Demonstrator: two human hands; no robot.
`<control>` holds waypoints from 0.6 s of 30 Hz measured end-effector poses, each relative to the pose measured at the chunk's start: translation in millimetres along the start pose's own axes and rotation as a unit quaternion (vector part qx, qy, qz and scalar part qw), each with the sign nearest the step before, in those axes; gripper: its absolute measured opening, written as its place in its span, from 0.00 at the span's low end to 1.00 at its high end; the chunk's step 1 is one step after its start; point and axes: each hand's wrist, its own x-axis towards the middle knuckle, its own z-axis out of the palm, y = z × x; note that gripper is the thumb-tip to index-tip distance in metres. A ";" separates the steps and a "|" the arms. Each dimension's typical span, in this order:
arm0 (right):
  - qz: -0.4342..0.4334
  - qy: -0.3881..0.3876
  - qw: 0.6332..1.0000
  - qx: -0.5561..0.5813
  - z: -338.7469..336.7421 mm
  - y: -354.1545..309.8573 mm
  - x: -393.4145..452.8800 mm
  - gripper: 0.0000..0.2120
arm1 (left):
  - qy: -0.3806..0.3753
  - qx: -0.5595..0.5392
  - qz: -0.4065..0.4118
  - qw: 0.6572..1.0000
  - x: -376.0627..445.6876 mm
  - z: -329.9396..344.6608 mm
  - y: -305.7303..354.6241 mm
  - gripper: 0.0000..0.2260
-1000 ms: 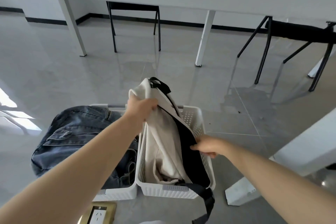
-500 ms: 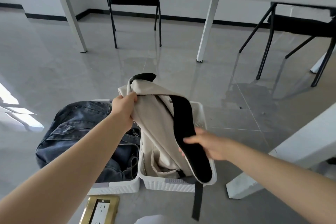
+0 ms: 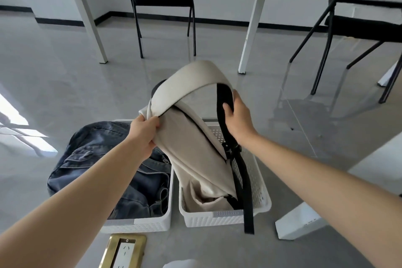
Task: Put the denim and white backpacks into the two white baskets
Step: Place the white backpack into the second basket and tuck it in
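Observation:
The white backpack (image 3: 191,143) stands tilted with its lower end inside the right white basket (image 3: 258,204) and its top raised above the rim. My left hand (image 3: 144,132) grips its cream fabric at the left edge. My right hand (image 3: 236,113) holds its black shoulder strap (image 3: 243,172), which trails down over the basket's front wall to the floor. The denim backpack (image 3: 104,165) lies in the left white basket (image 3: 150,222), bulging out over its left side.
Both baskets sit side by side on a glossy grey tiled floor. A brass floor socket (image 3: 124,252) lies just in front. A white table leg foot (image 3: 298,222) stands to the right. Black chairs (image 3: 163,15) and white table legs (image 3: 250,35) are behind.
My right hand has moved up along the black strap and lifted it. The top of the white backpack has risen and folded over; my left hand keeps its grip.

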 end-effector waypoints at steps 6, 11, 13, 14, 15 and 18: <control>0.107 -0.432 0.839 -0.313 6.4 107.6 -70.2 0.23 | 0.034 0.010 0.019 0.999 -0.5 -2.0 -4.1 0.17; 0.129 -0.509 0.738 -0.424 -6.0 118.8 -91.4 0.14 | 0.045 0.010 0.016 0.999 3.3 -4.7 -3.8 0.15; 0.099 -0.532 0.686 -0.487 -4.0 110.2 -96.7 0.10 | 0.044 0.007 0.018 0.999 3.7 -6.6 -4.0 0.14; 0.087 -0.542 0.660 -0.512 -0.8 107.4 -98.4 0.07 | 0.043 0.005 0.018 0.999 3.1 -8.1 -4.0 0.15; 0.085 -0.557 0.646 -0.516 0.6 101.8 -98.2 0.02 | 0.042 0.005 0.018 0.999 1.9 -9.9 -3.8 0.15; 0.156 -0.513 0.761 -0.363 9.6 96.2 -77.9 0.16 | 0.040 0.008 0.016 0.999 -1.2 -19.2 -1.8 0.17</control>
